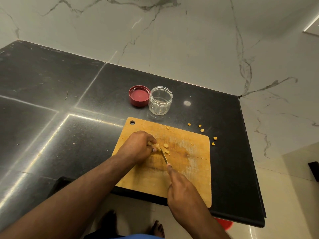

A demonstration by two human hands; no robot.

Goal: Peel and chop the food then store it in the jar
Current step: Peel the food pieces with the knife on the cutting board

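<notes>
Right hand [183, 190] grips knife [164, 157], forefinger along blade; left hand [138, 149] ahead pinches yellow food [156, 146]; open jar [160, 100] beyond.

It was a home kitchen. A black stone counter [51, 83] met a marble-veined wall [189, 40] at twelve o'clock. A worn wooden board [189, 169] lay at the counter's edge, with a jar [160, 100] and its red lid [139, 95] beyond. Bare feet [158, 229] stood on pale floor tiles [284, 195] at six o'clock.
</notes>
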